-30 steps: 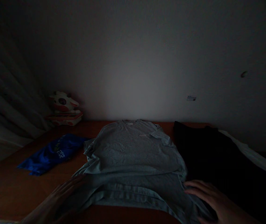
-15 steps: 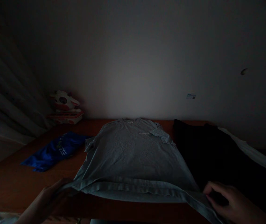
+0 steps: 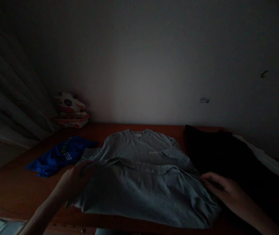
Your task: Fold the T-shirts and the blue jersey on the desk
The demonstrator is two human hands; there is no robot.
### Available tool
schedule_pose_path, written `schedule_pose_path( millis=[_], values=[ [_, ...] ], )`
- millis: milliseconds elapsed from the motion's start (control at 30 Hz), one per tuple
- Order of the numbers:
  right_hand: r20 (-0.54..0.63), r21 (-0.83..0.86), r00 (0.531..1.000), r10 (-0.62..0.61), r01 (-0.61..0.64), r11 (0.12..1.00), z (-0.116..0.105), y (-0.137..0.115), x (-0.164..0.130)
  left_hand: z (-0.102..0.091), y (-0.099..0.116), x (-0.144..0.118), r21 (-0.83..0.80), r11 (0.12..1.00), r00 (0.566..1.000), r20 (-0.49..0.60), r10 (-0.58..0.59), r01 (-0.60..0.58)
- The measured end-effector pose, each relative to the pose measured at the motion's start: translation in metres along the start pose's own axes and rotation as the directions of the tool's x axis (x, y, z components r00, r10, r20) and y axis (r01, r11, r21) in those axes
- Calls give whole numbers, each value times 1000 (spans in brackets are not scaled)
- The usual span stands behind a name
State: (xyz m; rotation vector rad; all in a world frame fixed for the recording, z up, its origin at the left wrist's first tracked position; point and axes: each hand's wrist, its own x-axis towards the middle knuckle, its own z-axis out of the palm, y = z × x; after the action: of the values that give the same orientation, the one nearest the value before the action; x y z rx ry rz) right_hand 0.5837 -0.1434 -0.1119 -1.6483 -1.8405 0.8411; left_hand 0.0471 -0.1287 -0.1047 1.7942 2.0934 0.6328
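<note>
The left hand [image 3: 77, 178] pinches the folded hem of the grey T-shirt [image 3: 139, 176] lying on the bench [image 3: 12, 192]; the right hand [image 3: 224, 192] seemingly grips its opposite edge, dimly lit.

We see a grey T-shirt [image 3: 141, 182] of soft, matt knit cloth, faintly creased, lying on a table [image 3: 12, 192] of smooth reddish-brown wood with a dull sheen. At its nine o'clock, a blue bag [image 3: 58, 156] looks like slick, crinkled plastic; at three o'clock, a black garment [image 3: 218, 150] is matt cloth.
</note>
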Motion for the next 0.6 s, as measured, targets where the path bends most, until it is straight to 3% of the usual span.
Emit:
schedule_pose_path(
  millis=[100,167,300,400,467,600],
  values=[
    [-57,-197,988,-146,132,971,35,8,19,32,9,10,380,921,995,-2,95,-87],
    [0,-251,979,-202,195,948,50,16,28,47,12,15,446,876,982,61,177,-186],
    [94,-276,978,-185,204,939,57,19,54,62,31,37,346,866,933,124,338,-360],
    [-60,-372,980,-191,155,915,57,14,83,80,66,63,238,845,878,152,455,-479],
    [-202,-496,956,-214,89,864,60,9,102,101,94,79,163,832,846,158,509,-531],
    [-339,-668,925,-170,-110,736,70,3,127,148,128,93,101,837,843,61,534,-537]
  ],
)
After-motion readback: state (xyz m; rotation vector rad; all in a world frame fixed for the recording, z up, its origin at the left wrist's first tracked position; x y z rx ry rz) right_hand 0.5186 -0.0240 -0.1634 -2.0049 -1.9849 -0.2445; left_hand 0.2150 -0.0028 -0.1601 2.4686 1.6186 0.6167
